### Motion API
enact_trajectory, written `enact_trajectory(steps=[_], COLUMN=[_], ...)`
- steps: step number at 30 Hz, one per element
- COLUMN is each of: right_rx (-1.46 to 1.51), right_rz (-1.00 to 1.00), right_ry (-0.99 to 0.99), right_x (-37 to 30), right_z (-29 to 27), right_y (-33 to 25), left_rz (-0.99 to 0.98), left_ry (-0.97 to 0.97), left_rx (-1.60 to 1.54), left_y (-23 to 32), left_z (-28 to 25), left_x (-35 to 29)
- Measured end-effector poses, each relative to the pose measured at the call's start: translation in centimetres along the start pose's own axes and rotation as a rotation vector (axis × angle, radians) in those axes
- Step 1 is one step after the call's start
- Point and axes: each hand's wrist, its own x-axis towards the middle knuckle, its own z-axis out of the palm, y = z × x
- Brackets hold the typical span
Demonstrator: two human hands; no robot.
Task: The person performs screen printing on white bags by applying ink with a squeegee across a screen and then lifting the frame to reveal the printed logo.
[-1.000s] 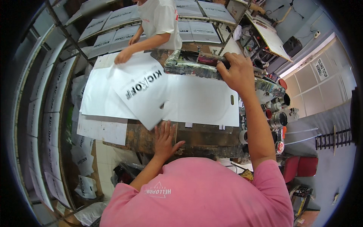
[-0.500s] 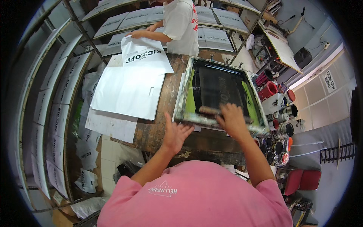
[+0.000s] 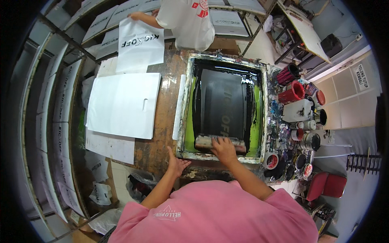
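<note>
A screen-printing frame (image 3: 264,105) lies on the worktable, its mesh smeared with black ink and its side margins green. Within it, at the near end, my right hand (image 3: 224,150) is closed over the top of a squeegee (image 3: 204,142). Beside the frame's near left corner is my left hand (image 3: 177,164), empty, with thumb and fingers apart; whether it touches the rim I cannot tell. A stack of white bags (image 3: 121,105) with a cut-out handle slot sits left of the frame.
Across the table a co-worker's hand (image 3: 137,16) holds up a printed white bag (image 3: 142,42). Ink tubs, including a red bucket (image 3: 291,92), and tape rolls crowd the right side. Racks (image 3: 69,121) of printed bags stand left and behind. A red chair (image 3: 324,186) is at lower right.
The screen frame has gone from slightly raised to flat on the table. My right hand has the squeegee at its near end. The co-worker has lifted the printed bag off the stack, leftward.
</note>
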Motion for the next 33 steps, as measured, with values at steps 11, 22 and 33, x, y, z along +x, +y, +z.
enact_trajectory(steps=[11,22,33], right_rx=[-0.091,0.056,-0.100], right_rz=[0.029,0.047,0.012], right_ry=[0.138,-0.322,-0.118], right_x=[23.0,19.6,-0.6], right_z=[0.0,-5.6,-11.2], right_y=[15.0,10.9,-3.2], left_rz=[-0.033,0.018,0.259], left_ry=[0.059,0.038,-0.258], left_rx=[0.003,0.007,0.117], left_y=[0.2,-1.3,2.6], left_z=[0.1,-2.4,3.8], left_x=[0.4,2.6,-8.0])
